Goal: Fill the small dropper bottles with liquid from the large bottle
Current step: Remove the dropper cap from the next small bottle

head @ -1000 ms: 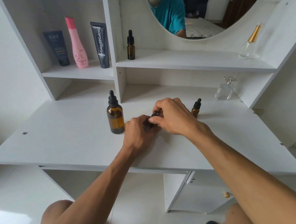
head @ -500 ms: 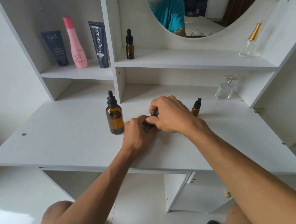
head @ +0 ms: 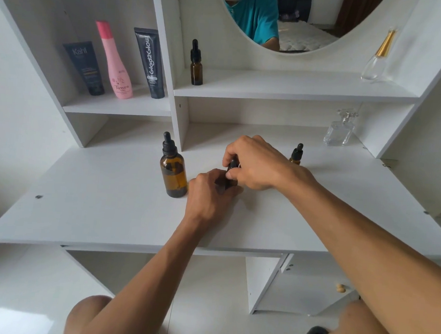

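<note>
A large amber dropper bottle [head: 174, 171] with a black cap stands upright on the white desk [head: 106, 211]. Just right of it, my left hand [head: 209, 192] grips the body of a small dropper bottle [head: 232, 167], mostly hidden by my fingers. My right hand [head: 258, 165] pinches its black dropper cap from above. A second small amber dropper bottle [head: 296, 154] stands behind my right wrist. A third one [head: 196, 64] stands on the upper shelf.
On the left shelf stand a dark tube [head: 85, 67], a pink bottle [head: 115, 63] and a black tube [head: 149, 62]. A clear glass perfume bottle [head: 339, 130] sits at the back right, and a gold-capped one [head: 377, 57] higher up. A mirror [head: 290, 17] hangs above.
My right hand has shifted slightly on the cap of the small bottle; both hands stay on it. The bottles on the desk have not moved.
</note>
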Available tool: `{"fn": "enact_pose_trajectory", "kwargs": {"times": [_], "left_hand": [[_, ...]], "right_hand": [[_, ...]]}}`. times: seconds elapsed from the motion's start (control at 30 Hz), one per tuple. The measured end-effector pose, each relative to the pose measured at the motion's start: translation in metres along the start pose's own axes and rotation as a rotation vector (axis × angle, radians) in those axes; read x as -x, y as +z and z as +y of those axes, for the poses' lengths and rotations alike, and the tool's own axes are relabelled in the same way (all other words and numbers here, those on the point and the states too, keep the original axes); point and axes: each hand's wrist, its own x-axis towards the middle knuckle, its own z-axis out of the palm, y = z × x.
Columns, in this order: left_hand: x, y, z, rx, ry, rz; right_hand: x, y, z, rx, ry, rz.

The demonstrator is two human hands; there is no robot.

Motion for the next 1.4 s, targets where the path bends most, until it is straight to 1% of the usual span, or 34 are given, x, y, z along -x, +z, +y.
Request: {"fn": "enact_pose_trajectory", "kwargs": {"times": [0.17,0.33,0.43,0.63,0.73,0.83,1.13,1.4], "left_hand": [[0.0,-0.001,0.0,0.01,-0.011,-0.001],[0.002,-0.001,0.001,0.009,-0.019,0.024],[0.005,0.0,0.004,-0.005,-0.022,0.036],[0.007,0.001,0.007,-0.071,-0.001,0.03],[0.007,0.001,0.007,-0.075,-0.002,0.027],[0.005,0.001,0.006,-0.072,-0.006,0.029],[0.005,0.001,0.005,-0.079,-0.008,0.025],[0.006,0.001,0.006,-0.065,-0.021,0.026]], "right_hand": [[0.002,-0.021,0.0,-0.075,-0.04,0.066],[0.008,-0.039,0.02,-0.227,0.014,0.289],[0.009,-0.022,0.043,-0.226,0.095,0.387],[0.014,0.039,0.072,-0.3,0.22,0.526],[0.013,0.06,0.08,-0.333,0.282,0.547],[0.012,0.071,0.085,-0.351,0.305,0.556],[0.013,0.08,0.087,-0.363,0.313,0.576],[0.015,0.08,0.087,-0.385,0.303,0.545]]}}
